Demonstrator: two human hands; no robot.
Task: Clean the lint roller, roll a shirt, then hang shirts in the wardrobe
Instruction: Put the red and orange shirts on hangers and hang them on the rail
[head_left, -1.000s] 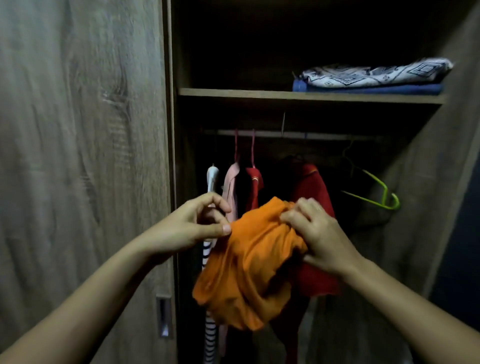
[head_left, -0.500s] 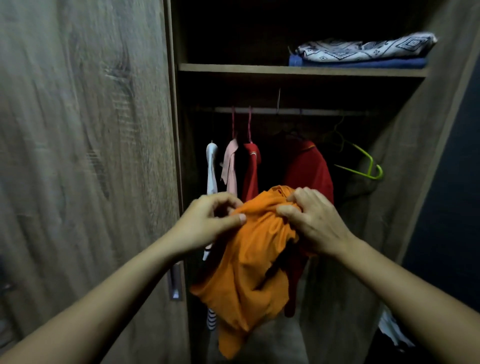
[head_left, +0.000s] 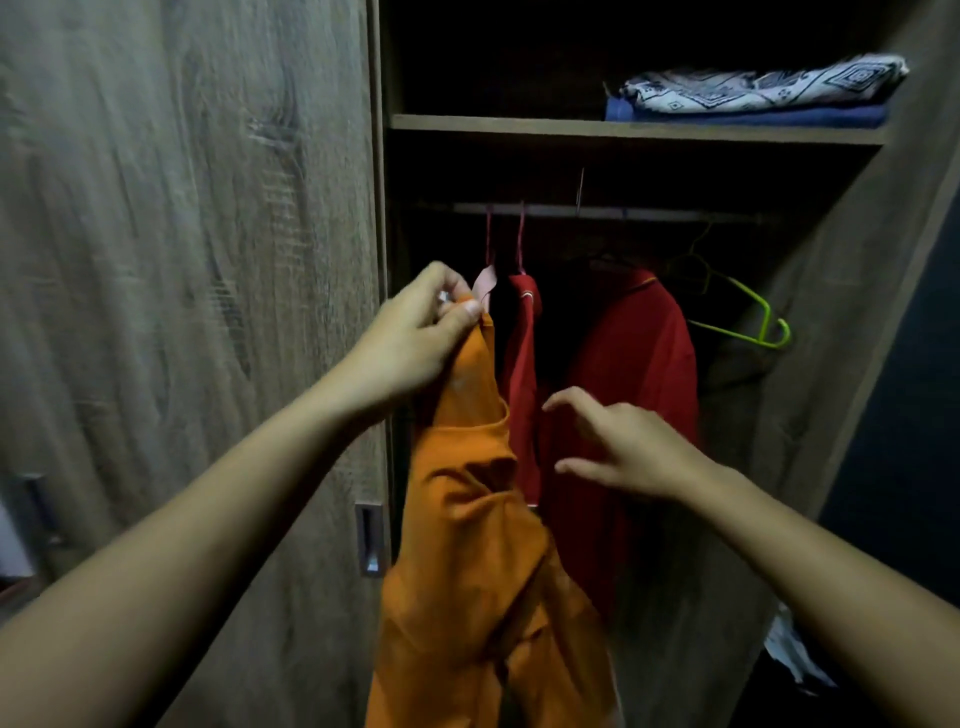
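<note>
Wardrobe door (head_left: 182, 260), wood grain, standing on the left, with a recessed metal handle (head_left: 370, 540) at its edge. Orange shirt (head_left: 478, 545), one, hanging limp in front of the open wardrobe, held up at its top edge. Red shirt (head_left: 639, 374), wide, on the rail (head_left: 597, 212); a second, narrower red shirt (head_left: 522, 374) to its left. Shelf (head_left: 519, 123) above the rail, carrying a patterned folded cloth (head_left: 763, 88) on top of a blue folded cloth (head_left: 748, 115). Left hand (head_left: 415, 338), raised, pinching the orange shirt's top between thumb and fingers. Right hand (head_left: 628, 447), fingers spread and loose, holding nothing, just right of the orange shirt. Green hanger (head_left: 748, 322), bare, on the rail's right end.
</note>
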